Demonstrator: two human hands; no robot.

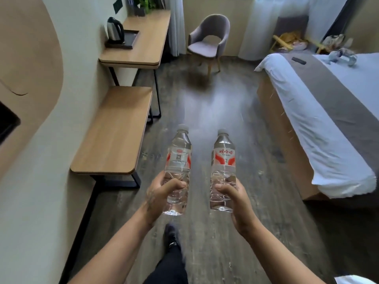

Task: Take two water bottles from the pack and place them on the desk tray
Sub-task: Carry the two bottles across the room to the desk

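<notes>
I hold two clear water bottles with red-and-white labels upright in front of me, over the wooden floor. My left hand (161, 194) grips the lower half of the left bottle (178, 158). Around the lower half of the right bottle (223, 158) my right hand (235, 198) is closed. Far ahead on the left, a dark desk tray (131, 38) lies on the wooden desk (143, 50), with a silver kettle (114, 30) standing at its left end. The pack is not in view.
A low wooden bench (114, 132) runs along the left wall between me and the desk. A grey armchair (210, 41) stands ahead, beyond the desk. A bed (320, 111) with white sheets fills the right side. My foot (171, 234) is on the floor.
</notes>
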